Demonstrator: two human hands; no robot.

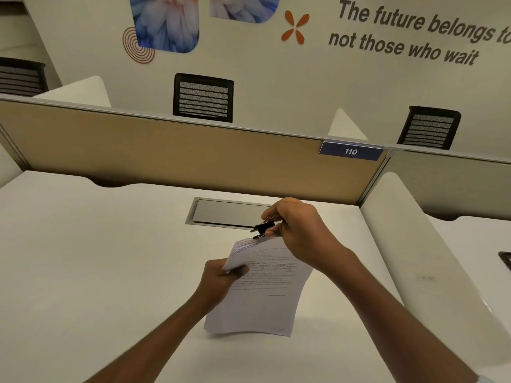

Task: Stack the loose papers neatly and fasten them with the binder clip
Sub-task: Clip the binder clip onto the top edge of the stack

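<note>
Your left hand [218, 280] grips the white printed paper stack [262, 297]; your right hand [300, 226] pinches the black metal binder clip [264, 227] in its grip at the stack's twelve o'clock edge.

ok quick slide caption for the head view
Left hand grips the paper stack while the right hand holds the binder clip at its top edge

Paper stack [260, 288] in left hand [218, 280], black binder clip [262, 229] pinched in right hand [298, 230] at its top edge, above white desk [96, 258].
</note>
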